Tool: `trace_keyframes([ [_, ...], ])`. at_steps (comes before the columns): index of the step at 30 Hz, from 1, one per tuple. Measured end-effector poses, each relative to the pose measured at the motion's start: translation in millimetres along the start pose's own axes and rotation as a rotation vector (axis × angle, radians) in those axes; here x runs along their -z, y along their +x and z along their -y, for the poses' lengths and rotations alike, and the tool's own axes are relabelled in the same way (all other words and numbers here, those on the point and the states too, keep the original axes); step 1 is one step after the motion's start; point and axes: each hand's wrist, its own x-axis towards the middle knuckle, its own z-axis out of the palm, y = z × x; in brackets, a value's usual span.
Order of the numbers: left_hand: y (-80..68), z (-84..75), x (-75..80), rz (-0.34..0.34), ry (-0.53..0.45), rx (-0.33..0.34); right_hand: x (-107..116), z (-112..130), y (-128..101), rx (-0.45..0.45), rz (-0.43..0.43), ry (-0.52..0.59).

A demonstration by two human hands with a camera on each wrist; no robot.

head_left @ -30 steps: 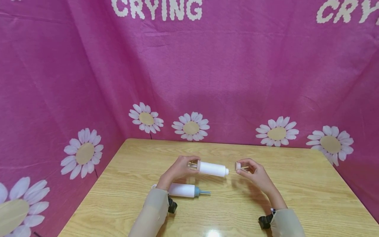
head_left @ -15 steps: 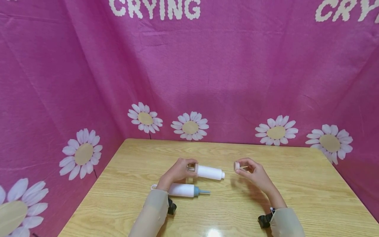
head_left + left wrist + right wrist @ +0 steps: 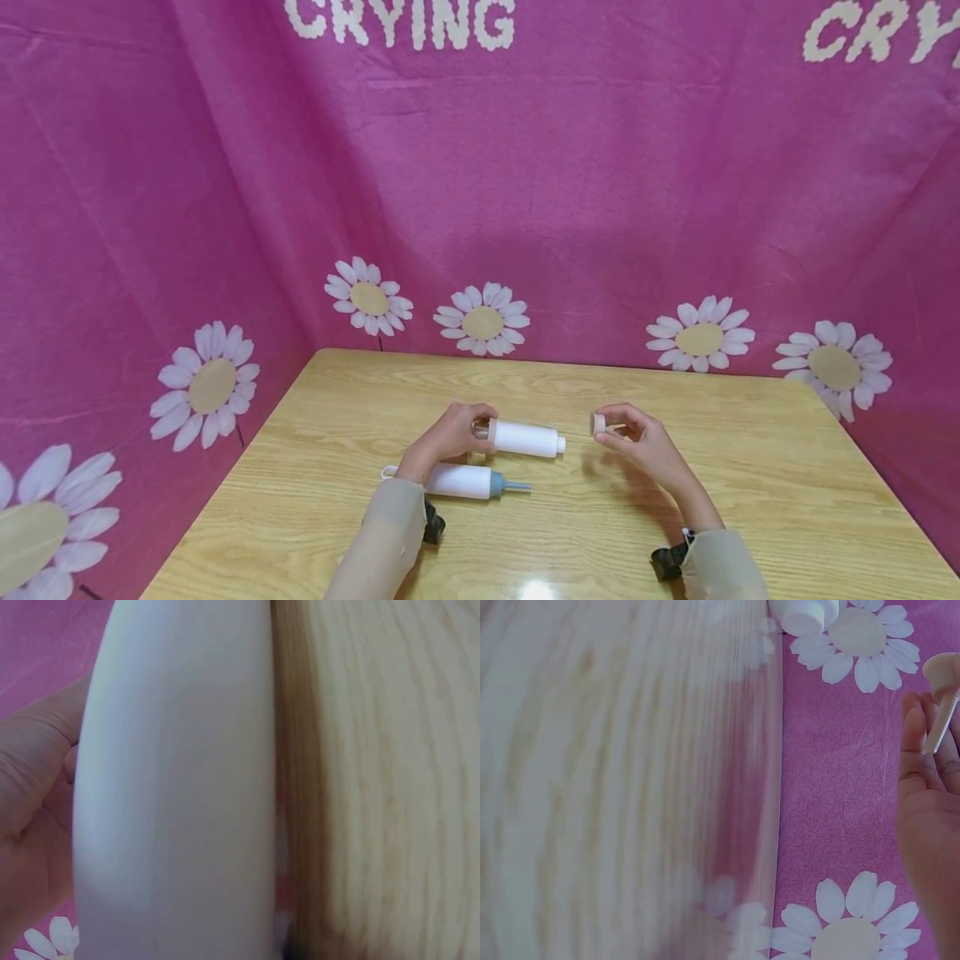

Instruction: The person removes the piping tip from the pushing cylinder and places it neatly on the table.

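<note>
My left hand [image 3: 448, 435] grips the base end of a white bottle [image 3: 525, 438] and holds it level just above the wooden table [image 3: 675, 517], its open neck pointing right. In the left wrist view the white bottle [image 3: 176, 795] fills the frame beside my palm [image 3: 30, 817]. My right hand [image 3: 633, 437] pinches a small pinkish cap with a clear nozzle [image 3: 600, 423], a short gap to the right of the bottle's neck. The right wrist view shows that cap [image 3: 939, 682] at my fingertips [image 3: 915, 727] and the bottle's neck [image 3: 804, 613] at the top edge.
A second white bottle with a blue nozzle cap [image 3: 468, 482] lies on its side on the table just in front of my left wrist. Pink cloth with white daisies [image 3: 480, 208] closes the table off behind and on both sides.
My left hand has lowered the white bottle and drawn it slightly left, so the gap to the cap has widened. My right hand has barely moved.
</note>
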Motion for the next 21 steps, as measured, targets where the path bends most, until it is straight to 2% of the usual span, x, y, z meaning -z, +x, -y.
trace_keyframes([
  [8,-2.2,4.9,-3.7,0.011,-0.019,-0.005,-0.4,0.2,-0.7,-0.001,0.007,0.002],
  [15,-2.4,3.0,-1.2,0.025,-0.061,0.008,-0.5,1.0,-0.2,-0.014,0.012,0.002],
  [18,-2.8,0.0,0.0,-0.002,-0.06,0.001,-0.2,0.1,0.2,-0.017,0.016,0.003],
  [21,-3.3,-4.4,-0.5,-0.057,-0.049,-0.023,-0.4,-1.1,0.8,-0.016,0.016,0.01],
])
